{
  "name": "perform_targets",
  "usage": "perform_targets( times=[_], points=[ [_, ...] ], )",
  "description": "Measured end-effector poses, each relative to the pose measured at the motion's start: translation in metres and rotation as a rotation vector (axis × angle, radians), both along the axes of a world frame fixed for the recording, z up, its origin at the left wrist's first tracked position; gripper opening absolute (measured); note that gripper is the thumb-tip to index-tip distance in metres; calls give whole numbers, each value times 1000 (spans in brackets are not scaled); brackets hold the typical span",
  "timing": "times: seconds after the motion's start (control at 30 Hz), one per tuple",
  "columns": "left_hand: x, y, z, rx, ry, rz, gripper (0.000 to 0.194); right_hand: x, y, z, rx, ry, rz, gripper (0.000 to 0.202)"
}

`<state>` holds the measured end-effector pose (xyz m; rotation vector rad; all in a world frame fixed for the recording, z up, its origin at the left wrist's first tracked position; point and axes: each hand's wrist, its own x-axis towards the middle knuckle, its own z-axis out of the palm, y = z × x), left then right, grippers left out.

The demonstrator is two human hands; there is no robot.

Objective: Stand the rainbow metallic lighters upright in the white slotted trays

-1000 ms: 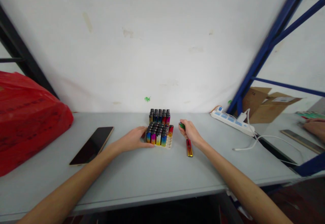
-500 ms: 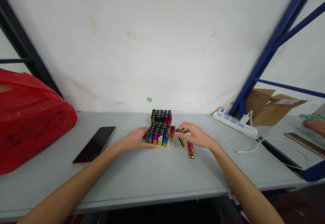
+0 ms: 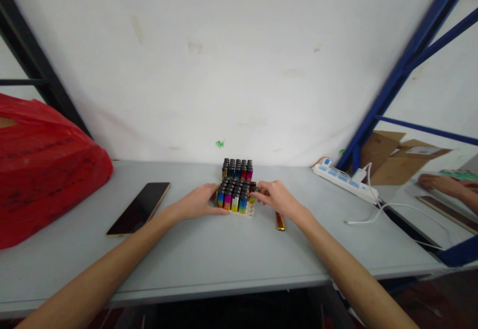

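Several shiny coloured lighters (image 3: 234, 200) with black tops stand upright in rows in a pale tray (image 3: 249, 211). My left hand (image 3: 203, 200) grips the left side of this tray, its thumb along the front edge. Between the fingertips of my right hand (image 3: 272, 195) is a yellow lighter (image 3: 252, 198), upright at the tray's right column; whether its base sits in a slot is hidden. Just below that hand, one red and gold lighter (image 3: 280, 221) lies on the grey table. Behind the tray stands a second block of upright lighters (image 3: 238, 169).
A dark phone (image 3: 140, 208) lies on the table to the left, beside a red plastic bag (image 3: 48, 169). To the right are a white power strip (image 3: 345, 183), a white cable (image 3: 368, 221) and a cardboard box (image 3: 399, 160). Another person's hand (image 3: 440, 183) shows at the far right.
My right hand has moved left with the yellow lighter, from above the table to the tray's right column, and the lighter now stands upright. My left hand has stayed on the tray.
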<state>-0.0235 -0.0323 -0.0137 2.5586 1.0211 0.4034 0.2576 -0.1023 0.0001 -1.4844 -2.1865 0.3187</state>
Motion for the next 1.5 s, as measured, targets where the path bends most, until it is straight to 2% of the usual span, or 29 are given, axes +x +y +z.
perform_targets(
  times=[0.13,0.2,0.33,0.4,0.5,0.57,0.67,0.8,0.87,1.07,1.13,1.23,1.33,1.5],
  points=[
    [0,-1,2,15,-16,-7,69,-3,1,0,-44,-318,-116,51],
    [0,-1,2,9,-26,-12,70,3,-3,5,-93,-389,-130,57],
    [0,-1,1,-5,-18,-5,70,29,-17,23,-59,-350,-226,60],
    [-1,0,1,-5,-20,2,71,43,-22,26,-105,-322,-277,61],
    [-1,-1,1,-8,-11,14,73,54,-23,19,-301,-311,-224,66],
    [-1,-1,1,-14,-6,19,74,53,-19,9,-339,-292,-133,59],
    [0,-2,2,-20,-3,24,73,44,-11,0,-208,-232,-12,47],
    [0,-2,2,-24,-34,5,73,34,-5,6,-18,-127,27,14],
    [0,-2,2,-21,-41,3,72,32,-6,9,-10,-7,17,18],
    [0,-2,1,-11,-19,12,72,22,-9,5,-208,427,61,32],
    [0,-1,0,-7,-6,9,72,16,-8,1,-188,455,44,36],
    [-1,0,-1,0,-5,-1,73,8,-4,-4,-60,407,-2,44],
    [-1,1,-2,-2,-17,-5,75,1,-3,-8,41,368,-103,53],
    [-1,-1,0,-5,-12,1,72,-6,-4,-10,123,379,-179,45]
  ],
)
